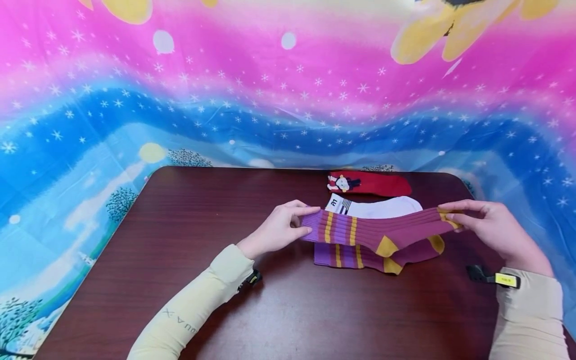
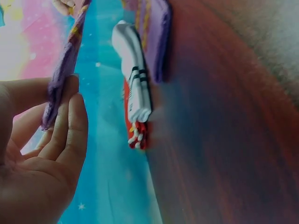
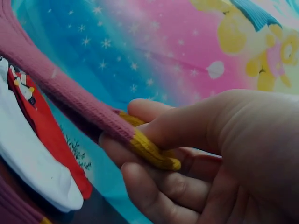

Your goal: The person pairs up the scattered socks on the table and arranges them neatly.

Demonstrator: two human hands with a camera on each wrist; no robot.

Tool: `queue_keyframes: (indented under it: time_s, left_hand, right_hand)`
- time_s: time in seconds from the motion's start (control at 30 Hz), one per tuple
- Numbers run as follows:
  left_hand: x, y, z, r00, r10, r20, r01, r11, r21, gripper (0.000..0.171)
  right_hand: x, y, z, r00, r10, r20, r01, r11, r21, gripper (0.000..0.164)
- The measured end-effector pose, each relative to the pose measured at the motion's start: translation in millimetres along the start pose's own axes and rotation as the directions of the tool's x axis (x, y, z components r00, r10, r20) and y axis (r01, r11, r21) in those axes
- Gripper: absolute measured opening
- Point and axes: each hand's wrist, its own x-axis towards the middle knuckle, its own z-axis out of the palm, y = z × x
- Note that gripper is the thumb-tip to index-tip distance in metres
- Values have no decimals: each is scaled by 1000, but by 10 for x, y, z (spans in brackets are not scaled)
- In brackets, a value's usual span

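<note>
A purple and maroon sock (image 1: 360, 227) with yellow stripes, heel and toe is stretched between both hands above the table. My left hand (image 1: 280, 227) pinches its purple cuff (image 2: 58, 88) between thumb and fingers. At the other end my right hand (image 1: 492, 227) pinches the yellow toe (image 3: 154, 151). Below it, a matching sock (image 1: 346, 256) lies flat on the table, partly covered in the head view by the held one. Just behind lies a white sock (image 1: 382, 207) with dark stripes at its cuff, its near edge hidden by the held sock.
A red sock (image 1: 382, 185) with a cartoon figure lies at the table's back edge, beyond the white one. The dark wood table (image 1: 202, 200) meets a colourful printed cloth (image 1: 270, 110) at the back and sides. Both wrists wear black straps.
</note>
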Motion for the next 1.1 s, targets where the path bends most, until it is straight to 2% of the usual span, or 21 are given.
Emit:
queue_keyframes:
  time_s: [0.2,0.33,0.53,0.7,0.83,1.1]
  left_hand:
    - [-20,-23,114,995,-20,95,17,999,28,54]
    - [-29,-40,194,988,-27,153,22,999,34,55]
    - [-19,-24,271,980,-22,195,9,998,69,54]
    - [1,-11,313,970,-18,244,-8,994,106,55]
    - [9,-4,339,960,-44,278,7,991,133,56]
    - [20,-24,388,953,-84,293,35,985,171,57]
  right_hand:
    - [1,164,22,996,12,86,-12,1000,-4,32]
    - [4,273,60,991,39,132,-44,998,39,33]
    - [24,385,97,982,73,176,-87,993,73,35]
    - [41,457,124,977,105,188,-121,990,78,37]
    - [55,505,157,976,109,189,-121,991,54,40]
    - [84,602,224,987,88,134,-92,996,22,39]
